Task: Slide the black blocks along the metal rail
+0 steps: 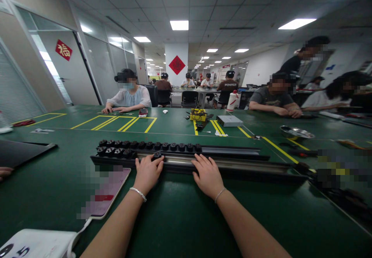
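Note:
Two long black rails lie side by side across the green table point(180, 211). The far rail point(232, 149) carries a row of several small black knob-like parts point(151, 146) along its left half. The near rail point(247, 167) has a few more of these parts at its left end. My left hand point(148, 174) rests on the near rail, fingers curled, its fingertips pinching one black part point(157, 155). To its right, my right hand point(207, 173) lies on the same rail with its fingers spread flat, holding nothing.
A phone point(106, 194) with a white cable lies at my left beside a white box point(35, 244). A dark tray point(17, 151) sits far left. Across the table are a yellow object point(198, 115), a grey box point(229, 120), a metal dish point(297, 132) and several seated people.

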### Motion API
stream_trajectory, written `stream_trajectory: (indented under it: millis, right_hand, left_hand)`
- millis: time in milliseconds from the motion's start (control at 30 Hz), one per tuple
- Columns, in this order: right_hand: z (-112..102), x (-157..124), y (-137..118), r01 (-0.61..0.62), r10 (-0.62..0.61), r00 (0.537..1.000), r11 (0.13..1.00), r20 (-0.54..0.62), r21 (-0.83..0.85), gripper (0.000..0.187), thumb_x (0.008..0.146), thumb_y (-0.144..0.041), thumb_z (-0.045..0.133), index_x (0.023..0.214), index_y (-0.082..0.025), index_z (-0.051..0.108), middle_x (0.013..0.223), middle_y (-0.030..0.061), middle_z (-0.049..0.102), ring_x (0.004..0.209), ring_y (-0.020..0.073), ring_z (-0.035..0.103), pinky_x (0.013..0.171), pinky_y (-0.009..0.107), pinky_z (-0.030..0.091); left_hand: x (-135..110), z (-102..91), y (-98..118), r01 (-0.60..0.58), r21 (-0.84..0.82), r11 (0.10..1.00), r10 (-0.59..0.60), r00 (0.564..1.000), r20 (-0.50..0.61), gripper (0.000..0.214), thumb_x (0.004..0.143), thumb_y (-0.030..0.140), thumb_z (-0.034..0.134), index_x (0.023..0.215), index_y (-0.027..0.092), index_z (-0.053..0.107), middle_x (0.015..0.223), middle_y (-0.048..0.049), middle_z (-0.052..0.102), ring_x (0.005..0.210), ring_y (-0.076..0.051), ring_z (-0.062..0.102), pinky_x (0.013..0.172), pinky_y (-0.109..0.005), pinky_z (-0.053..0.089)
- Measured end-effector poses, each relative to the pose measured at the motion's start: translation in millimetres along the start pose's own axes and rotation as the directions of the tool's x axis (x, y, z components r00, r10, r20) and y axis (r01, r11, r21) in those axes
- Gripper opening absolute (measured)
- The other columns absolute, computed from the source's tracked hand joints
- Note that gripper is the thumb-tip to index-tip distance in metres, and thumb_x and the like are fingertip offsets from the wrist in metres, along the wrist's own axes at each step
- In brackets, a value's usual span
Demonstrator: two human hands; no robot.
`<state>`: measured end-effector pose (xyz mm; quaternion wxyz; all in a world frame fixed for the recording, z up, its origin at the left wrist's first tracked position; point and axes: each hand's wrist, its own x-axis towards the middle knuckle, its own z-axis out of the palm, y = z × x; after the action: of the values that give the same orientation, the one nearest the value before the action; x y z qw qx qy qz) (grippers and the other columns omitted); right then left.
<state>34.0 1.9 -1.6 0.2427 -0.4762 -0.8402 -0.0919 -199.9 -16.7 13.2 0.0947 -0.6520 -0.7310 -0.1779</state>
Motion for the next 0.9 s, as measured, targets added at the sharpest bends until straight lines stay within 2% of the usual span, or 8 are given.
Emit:
stream_trajectory:
  millis: [900]
  right_hand:
    - [1.6,0.0,1.1,-0.002,0.002,1.0,1.0,0.0,-0.004,0.038,0.079,-0.026,0.048,0.117,-0.024,0.053,0.136,0.0033,0.044,0.126,0.0205,0.035,0.104,0.041,0.02]
  left_hand:
    - [1.3,1.5,-1.4,0.001,-0.012,1.0,-0.001,1.0,-0.005,0.033,0.085,0.038,0.038,0.109,0.035,0.06,0.116,-0.0093,0.057,0.109,-0.026,0.05,0.098,-0.061,0.023]
